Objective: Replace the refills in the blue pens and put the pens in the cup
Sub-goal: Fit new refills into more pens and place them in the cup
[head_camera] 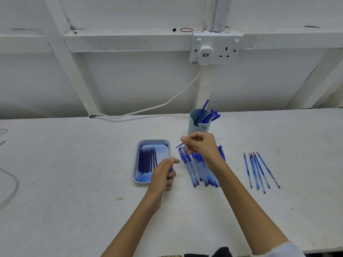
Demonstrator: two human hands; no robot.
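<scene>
My left hand grips a blue pen, its silver tip pointing up, beside a light blue tray holding several dark blue refills. My right hand hovers over a row of several blue pens on the table and pinches a small blue piece, probably a pen cap. Behind it stands a pale blue cup with several blue pens leaning in it. To the right lie several thin refills on the table.
The white table's front edge runs at the bottom right. A white cable trails along the back wall from a socket. A grey cable loop lies at the far left.
</scene>
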